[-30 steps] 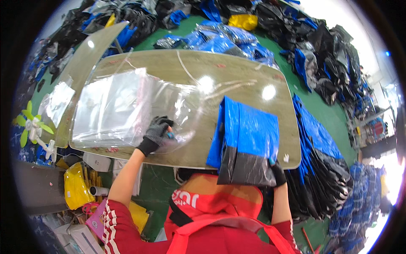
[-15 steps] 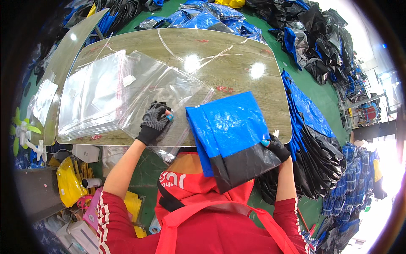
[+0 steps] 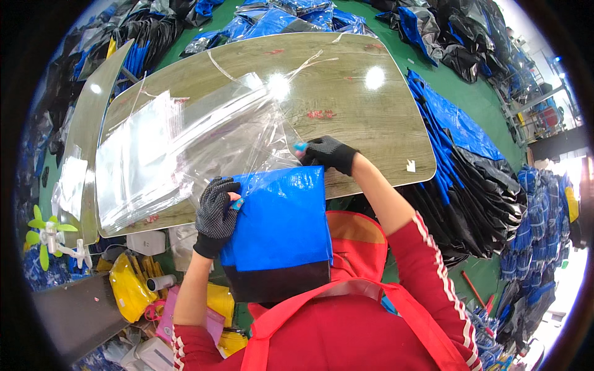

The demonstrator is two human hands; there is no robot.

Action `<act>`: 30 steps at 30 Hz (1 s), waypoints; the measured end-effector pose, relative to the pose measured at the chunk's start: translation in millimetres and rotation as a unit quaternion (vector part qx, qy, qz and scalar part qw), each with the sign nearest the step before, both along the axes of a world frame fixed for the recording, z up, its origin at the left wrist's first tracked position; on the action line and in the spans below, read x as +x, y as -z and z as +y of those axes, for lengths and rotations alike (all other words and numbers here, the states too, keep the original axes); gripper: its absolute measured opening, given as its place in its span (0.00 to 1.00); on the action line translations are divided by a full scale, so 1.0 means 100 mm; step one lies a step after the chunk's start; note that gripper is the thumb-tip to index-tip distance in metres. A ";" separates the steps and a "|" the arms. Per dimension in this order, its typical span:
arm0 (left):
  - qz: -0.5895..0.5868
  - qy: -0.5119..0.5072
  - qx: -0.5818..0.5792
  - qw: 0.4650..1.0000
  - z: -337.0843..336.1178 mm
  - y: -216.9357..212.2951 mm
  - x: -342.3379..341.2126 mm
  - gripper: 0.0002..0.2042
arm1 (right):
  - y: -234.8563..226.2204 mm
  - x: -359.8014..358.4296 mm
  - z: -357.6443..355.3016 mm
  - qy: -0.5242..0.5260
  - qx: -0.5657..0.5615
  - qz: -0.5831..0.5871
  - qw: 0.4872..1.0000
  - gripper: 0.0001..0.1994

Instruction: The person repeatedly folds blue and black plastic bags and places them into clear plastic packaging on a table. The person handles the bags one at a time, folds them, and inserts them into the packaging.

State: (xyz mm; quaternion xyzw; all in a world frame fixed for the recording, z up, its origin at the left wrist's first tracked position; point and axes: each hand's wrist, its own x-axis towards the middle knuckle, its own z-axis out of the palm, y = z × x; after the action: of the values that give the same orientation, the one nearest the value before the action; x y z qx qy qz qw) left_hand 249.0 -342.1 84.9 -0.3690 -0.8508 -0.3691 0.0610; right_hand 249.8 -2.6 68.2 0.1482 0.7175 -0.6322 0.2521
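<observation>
A folded blue and black tarpaulin-like sheet [image 3: 279, 219] hangs at the table's near edge, its blue part up and its black strip toward my body. My left hand [image 3: 216, 213], in a black dotted glove, is closed on its upper left edge with the thumb on top. Above the sheet, a clear plastic bag [image 3: 266, 136] lies rumpled, its near end meeting the sheet's top edge. My right hand [image 3: 329, 154], gloved alike, pinches the clear bag's right edge. Whether the sheet's top edge is inside the bag I cannot tell.
More clear bags [image 3: 139, 157] lie stacked on the left of the wood-patterned table [image 3: 371, 133]. Blue and black sheets [image 3: 461, 179] are heaped against its right side. A small green fan [image 3: 46, 238] and yellow packages [image 3: 130, 287] are at lower left.
The folded sheet has moved left, from my right hand into my left. My right hand has crossed over to the clear bag. The clear bag has shifted and its near end is raised.
</observation>
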 end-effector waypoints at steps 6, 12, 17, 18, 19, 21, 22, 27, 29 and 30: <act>0.074 -0.029 -0.073 0.994 -0.08 0.01 0.11 0.11 | 0.02 -0.06 -0.01 -0.036 -0.033 0.119 0.992 0.14; 0.040 -0.105 0.020 0.993 -0.15 0.25 0.26 0.16 | -0.03 0.67 0.10 0.014 -0.142 0.015 0.990 0.24; -0.365 -0.253 0.322 0.836 -0.26 0.37 0.16 0.24 | 0.05 0.69 -0.09 0.113 0.058 0.196 0.972 0.15; -0.447 -0.279 0.338 0.780 -0.28 0.35 0.13 0.25 | 0.08 0.69 -0.17 0.116 0.095 0.212 0.966 0.15; -0.457 -0.256 0.320 0.790 -0.30 0.32 0.12 0.24 | 0.10 0.70 -0.24 0.132 0.152 0.231 0.952 0.16; -0.462 -0.246 0.296 0.799 -0.33 0.22 0.10 0.23 | 0.13 0.87 -0.43 0.183 0.200 0.270 0.924 0.16; -0.428 -0.211 0.269 0.837 -0.34 0.17 0.11 0.22 | 0.15 1.01 -0.54 0.214 0.222 0.274 0.911 0.17; -0.522 -0.195 0.279 0.782 -0.34 0.05 0.13 0.25 | 0.29 1.73 -0.90 0.219 0.229 0.290 0.903 0.14; -0.459 -0.179 0.248 0.834 -0.33 0.07 0.13 0.27 | 0.36 1.78 -0.86 0.185 0.209 0.334 0.900 0.14; -0.449 -0.172 0.216 0.850 -0.33 0.09 0.14 0.28 | 0.38 1.73 -0.78 0.207 0.172 0.328 0.906 0.15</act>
State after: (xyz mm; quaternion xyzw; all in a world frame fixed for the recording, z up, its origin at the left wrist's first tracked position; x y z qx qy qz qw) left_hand 263.0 -374.9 75.6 0.0113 -0.7338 -0.6530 -0.1869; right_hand 422.7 -80.9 29.7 0.1183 0.8107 -0.5497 -0.1633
